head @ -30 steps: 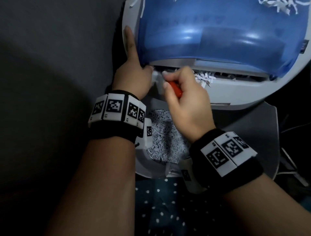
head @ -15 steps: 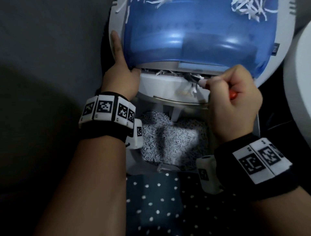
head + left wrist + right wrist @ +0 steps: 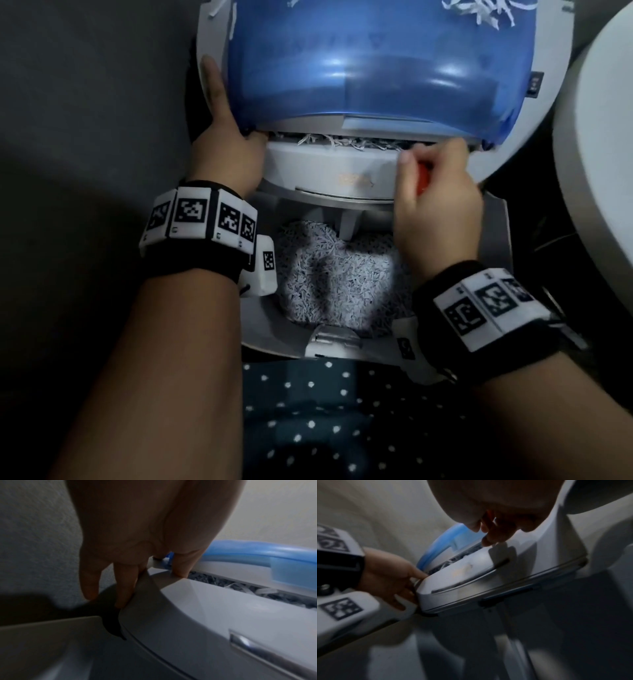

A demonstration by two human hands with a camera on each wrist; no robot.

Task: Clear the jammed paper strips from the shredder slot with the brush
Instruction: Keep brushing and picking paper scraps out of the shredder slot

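The shredder head has a blue see-through cover (image 3: pixel 376 68) over a pale grey body (image 3: pixel 329 171). White paper strips (image 3: pixel 342 141) fill the slot below the cover's front edge and also show in the left wrist view (image 3: pixel 248 588). My left hand (image 3: pixel 226 147) steadies the shredder's left end, its fingers (image 3: pixel 123 588) straight down the side and the thumb at the slot's left end. My right hand (image 3: pixel 435 192) grips the red-handled brush (image 3: pixel 424 178) at the slot's right end. The bristles are hidden behind my fingers.
Under the head, a grey bin (image 3: pixel 496 240) holds a heap of shredded paper (image 3: pixel 332 274). Loose strips (image 3: pixel 479 13) lie on the cover. A large white rounded object (image 3: pixel 599 171) stands close on the right. Dark dotted fabric (image 3: pixel 325 411) is nearest me, grey floor (image 3: pixel 85 137) to the left.
My right hand has carried the brush along the slot from its left end to its right end. The left hand has kept its place on the shredder.
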